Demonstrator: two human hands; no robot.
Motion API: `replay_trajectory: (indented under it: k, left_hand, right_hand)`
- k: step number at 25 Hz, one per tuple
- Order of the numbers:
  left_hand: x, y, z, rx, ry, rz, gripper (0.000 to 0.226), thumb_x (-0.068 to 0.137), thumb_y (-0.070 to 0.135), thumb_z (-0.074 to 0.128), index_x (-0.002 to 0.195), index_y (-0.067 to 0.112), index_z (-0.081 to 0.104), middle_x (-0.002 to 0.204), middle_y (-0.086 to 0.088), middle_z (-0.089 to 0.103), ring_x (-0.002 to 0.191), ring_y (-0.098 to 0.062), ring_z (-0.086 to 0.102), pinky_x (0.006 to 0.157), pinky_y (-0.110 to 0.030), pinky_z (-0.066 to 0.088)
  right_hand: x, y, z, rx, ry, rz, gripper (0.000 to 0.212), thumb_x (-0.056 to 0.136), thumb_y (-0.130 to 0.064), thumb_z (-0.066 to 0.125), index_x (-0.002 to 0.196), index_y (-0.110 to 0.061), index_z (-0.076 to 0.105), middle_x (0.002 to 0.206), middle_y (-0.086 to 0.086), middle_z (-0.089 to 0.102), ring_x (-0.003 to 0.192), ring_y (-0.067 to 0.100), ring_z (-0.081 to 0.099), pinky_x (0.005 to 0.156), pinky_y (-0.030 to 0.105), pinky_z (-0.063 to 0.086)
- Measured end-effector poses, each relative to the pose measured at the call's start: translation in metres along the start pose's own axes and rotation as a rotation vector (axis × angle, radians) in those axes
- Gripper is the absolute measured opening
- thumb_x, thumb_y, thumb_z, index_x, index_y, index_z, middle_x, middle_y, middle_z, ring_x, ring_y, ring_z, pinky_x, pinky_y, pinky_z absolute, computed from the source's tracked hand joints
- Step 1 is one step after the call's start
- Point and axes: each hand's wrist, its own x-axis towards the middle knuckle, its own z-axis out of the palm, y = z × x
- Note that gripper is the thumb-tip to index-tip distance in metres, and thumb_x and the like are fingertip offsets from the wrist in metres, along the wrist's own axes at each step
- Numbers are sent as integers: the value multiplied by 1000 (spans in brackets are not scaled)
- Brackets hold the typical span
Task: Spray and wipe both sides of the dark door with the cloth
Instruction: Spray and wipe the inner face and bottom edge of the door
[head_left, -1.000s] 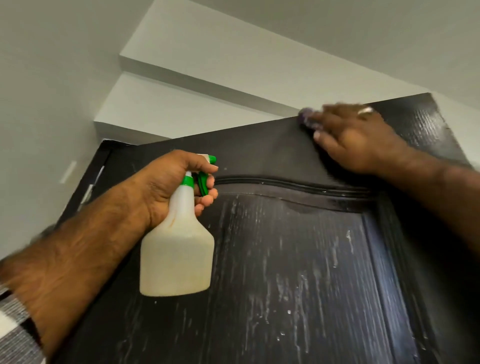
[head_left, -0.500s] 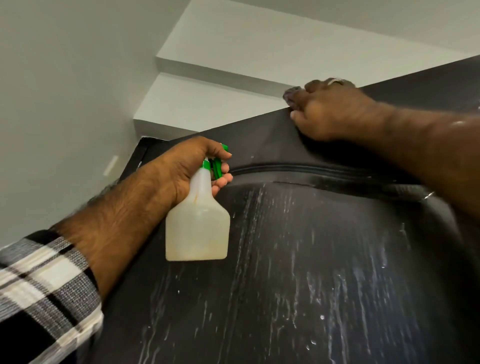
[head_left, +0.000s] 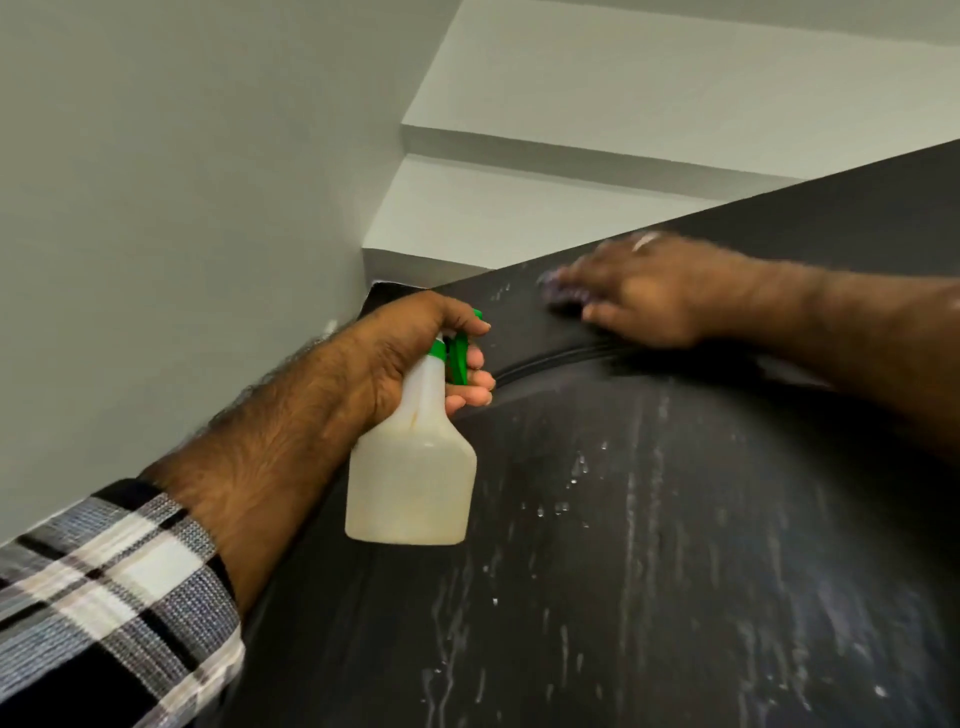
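Note:
The dark door (head_left: 649, 571) fills the lower right, its panel streaked with white spray runs and droplets. My left hand (head_left: 410, 348) grips the neck and green trigger of a pale spray bottle (head_left: 415, 478), held upright just in front of the door's upper left. My right hand (head_left: 639, 296) lies flat near the door's top edge, pressing a purple cloth (head_left: 558, 291) that shows only as a blurred patch under the fingertips. A ring sits on that hand.
A grey wall (head_left: 182, 208) runs along the left, close to the door's left edge. White stepped ceiling ledges (head_left: 571, 130) hang above the door's top edge. My plaid sleeve (head_left: 104, 597) is at the lower left.
My right hand with the cloth has slid left along the door's top rail. The view has swung so the door sits further right. The spray bottle stays gripped in my left hand.

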Motion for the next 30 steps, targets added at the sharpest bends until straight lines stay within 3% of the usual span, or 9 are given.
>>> replay_trajectory:
  k: [2,6,10,14,17,21,25,28,30]
  left_hand:
    - [0,-9,-15,-6,-3,2,25,87,25,65,68,9,64,66,-11,67,65,-30,76,57,-30,59]
    - [6,-26,-43,-25,33,-2,27,89,26,64,67,10,63,65,-10,67,73,-33,78,66,-34,59]
    - [15,-44,-70,-57,129,-12,30,90,23,64,62,10,61,57,-9,62,67,-31,75,72,-38,62]
    - [23,-59,-91,-38,169,-8,29,91,26,65,66,11,64,63,-10,67,73,-30,75,80,-40,60]
    - [33,-68,-95,-47,217,12,26,88,21,65,64,11,59,53,-8,59,60,-29,69,74,-40,61]
    - [42,-77,-93,-48,194,-45,24,90,23,63,70,10,64,64,-11,67,73,-31,74,77,-40,60]
    - [43,-85,-95,-60,213,-57,21,88,15,60,68,10,57,57,-7,56,58,-27,64,68,-35,58]
    - [48,-87,-101,-90,209,-70,20,91,18,60,73,10,60,65,-9,61,65,-27,66,68,-34,55]
    - [52,-88,-108,-130,218,-99,24,96,21,57,75,11,59,72,-9,62,73,-26,66,66,-33,54]
  right_hand:
    - [22,2,-4,-17,47,312,77,94,-58,23,168,-35,27,172,8,38,157,35,34,130,54,26]
    - [41,-28,20,-17,-74,-161,74,96,-66,21,166,-42,34,171,-2,39,158,28,36,132,47,26]
    - [86,-29,16,-59,10,322,66,103,-53,29,165,-33,34,174,9,32,158,38,31,130,57,25]
    - [96,-82,44,39,-89,-312,60,109,-54,34,166,-37,36,176,-9,28,161,18,27,134,40,17]
    - [128,-68,43,22,59,228,65,104,-52,33,167,-36,32,175,2,32,160,30,29,133,48,18]
    - [148,-110,68,52,-89,-340,59,106,-54,36,164,-42,38,173,-10,34,160,17,32,134,43,20]
    - [174,-87,49,-21,11,111,67,105,-55,29,168,-34,30,177,0,28,160,30,31,132,45,22]
    - [167,-126,64,58,-200,-430,54,111,-45,46,164,-33,42,170,-18,24,158,8,26,131,24,11]
    - [183,-102,58,106,-124,-363,52,109,-43,49,161,-38,46,169,-18,34,157,10,33,131,26,17]
